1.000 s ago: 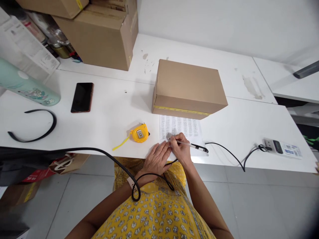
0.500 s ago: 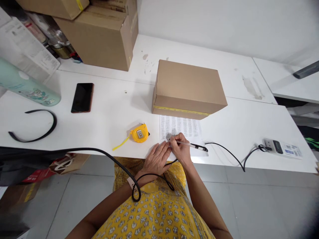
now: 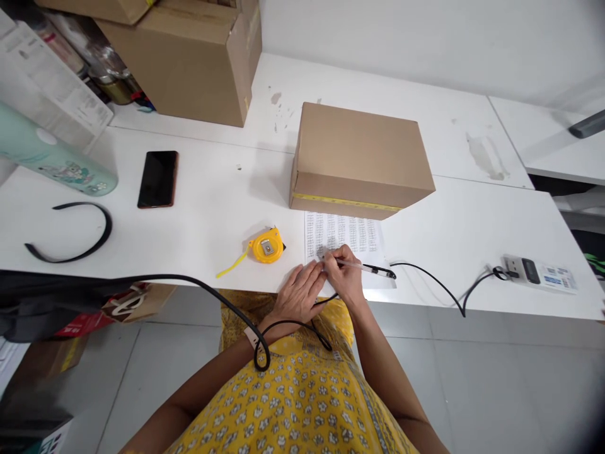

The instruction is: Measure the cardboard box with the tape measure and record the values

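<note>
Between the fingers of my right hand (image 3: 346,275) is a pen (image 3: 373,269) with a clear barrel and a black end, its tip down on a printed sheet (image 3: 352,234). Rows of small text cover the paper. My left hand (image 3: 300,293) lies flat at the table's front edge, fingers stretched out beside the right hand and over the sheet's lower left corner. A closed cardboard box (image 3: 362,151) with a yellow tape strip stands on the table and covers the sheet's top edge. Left of the sheet lies a yellow tape measure (image 3: 267,246) with its strap out.
On the left of the white table (image 3: 208,183) are a phone (image 3: 159,179), a black headband (image 3: 101,236) and a mint bottle (image 3: 61,157). Larger cartons (image 3: 189,69) stand at the back left. A black cable (image 3: 189,277) crosses my lap to a small white device (image 3: 539,274) at right.
The view has shifted slightly, so everything on the table appears a little higher. Both hands keep nearly the same place on the sheet, and the pen remains in my right hand.
</note>
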{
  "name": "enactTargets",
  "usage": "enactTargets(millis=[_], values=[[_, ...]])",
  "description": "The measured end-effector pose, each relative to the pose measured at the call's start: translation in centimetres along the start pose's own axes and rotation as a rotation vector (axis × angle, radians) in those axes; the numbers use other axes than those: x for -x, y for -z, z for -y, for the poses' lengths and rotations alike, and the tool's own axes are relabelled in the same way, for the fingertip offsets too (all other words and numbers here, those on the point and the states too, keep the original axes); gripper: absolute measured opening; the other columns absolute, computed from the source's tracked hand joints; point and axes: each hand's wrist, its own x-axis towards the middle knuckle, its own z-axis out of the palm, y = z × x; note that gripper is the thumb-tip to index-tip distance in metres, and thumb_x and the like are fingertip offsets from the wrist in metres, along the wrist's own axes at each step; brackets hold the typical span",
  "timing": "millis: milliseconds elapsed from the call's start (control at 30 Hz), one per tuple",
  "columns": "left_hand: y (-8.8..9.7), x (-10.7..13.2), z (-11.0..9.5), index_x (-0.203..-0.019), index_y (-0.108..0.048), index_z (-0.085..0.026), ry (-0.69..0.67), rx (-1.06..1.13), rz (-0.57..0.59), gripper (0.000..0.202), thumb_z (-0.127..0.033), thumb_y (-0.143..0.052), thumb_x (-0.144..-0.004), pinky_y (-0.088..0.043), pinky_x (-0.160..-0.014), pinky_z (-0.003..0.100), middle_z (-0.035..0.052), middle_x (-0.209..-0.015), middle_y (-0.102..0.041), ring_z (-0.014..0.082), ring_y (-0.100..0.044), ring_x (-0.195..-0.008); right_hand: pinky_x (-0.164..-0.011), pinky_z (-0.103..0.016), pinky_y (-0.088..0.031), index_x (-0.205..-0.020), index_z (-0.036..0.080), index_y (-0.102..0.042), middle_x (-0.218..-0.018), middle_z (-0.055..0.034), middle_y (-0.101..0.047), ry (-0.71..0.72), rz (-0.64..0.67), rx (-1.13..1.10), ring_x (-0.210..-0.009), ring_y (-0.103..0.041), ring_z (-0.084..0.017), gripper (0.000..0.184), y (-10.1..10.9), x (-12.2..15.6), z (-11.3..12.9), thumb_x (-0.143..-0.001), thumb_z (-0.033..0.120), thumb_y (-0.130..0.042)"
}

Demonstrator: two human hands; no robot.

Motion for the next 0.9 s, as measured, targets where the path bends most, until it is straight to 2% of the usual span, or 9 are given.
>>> enactTargets(millis=[167,367,533,900], values=[[0.09,-0.02,0.0,-0.148,-0.046,-0.008,0.002,0.012,0.036,0.066,-0.051,-0.049,-0.099,-0.03,-0.123,0.044,0.0156,-0.156,-0.048,0.0276,-0.037,-0.149,-0.054,-0.027,-0.037,-0.071,0.024,-0.043,-0.055,0.0068,-0.048,0.006,-0.019,-0.012,-0.052,-0.045,-0.012,0.027,-0.13,0.02,-0.12,-0.089,0.038,-0.059],[0.25,-0.01,0.02,-0.146,-0.048,-0.007,-0.001,0.005,-0.001,0.064,-0.051,-0.045,-0.1,-0.03,-0.122,0.044,0.015,-0.156,-0.048,0.0271,-0.039,-0.148,-0.055,-0.027,-0.037,-0.072,0.024,-0.044,-0.057,0.0068,-0.048,0.01,-0.026,0.0,-0.053,-0.045,-0.012,0.026,-0.12,0.12,-0.43,-0.09,0.038,-0.058],[0.35,-0.05,0.03,-0.148,-0.045,-0.008,0.005,0.012,0.039,0.065,-0.052,-0.045,-0.1,-0.029,-0.122,0.043,0.0159,-0.156,-0.047,0.0264,-0.036,-0.15,-0.055,-0.027,-0.037,-0.071,0.024,-0.043,-0.057,0.0068,-0.047,0.003,-0.045,-0.017,-0.054,-0.045,-0.012,0.026,-0.09,0.08,-0.17,-0.088,0.036,-0.059],[-0.01,0.01,0.04,-0.148,-0.047,-0.009,0.01,0.017,0.038,0.065,-0.053,-0.046,-0.099,-0.03,-0.122,0.044,0.0147,-0.158,-0.046,0.0273,-0.038,-0.149,-0.056,-0.027,-0.037,-0.071,0.024,-0.045,-0.059,0.0056,-0.049,0.028,-0.053,0.013,-0.056,-0.047,-0.013,0.024,-0.13,0.01,-0.25,-0.089,0.034,-0.057]])
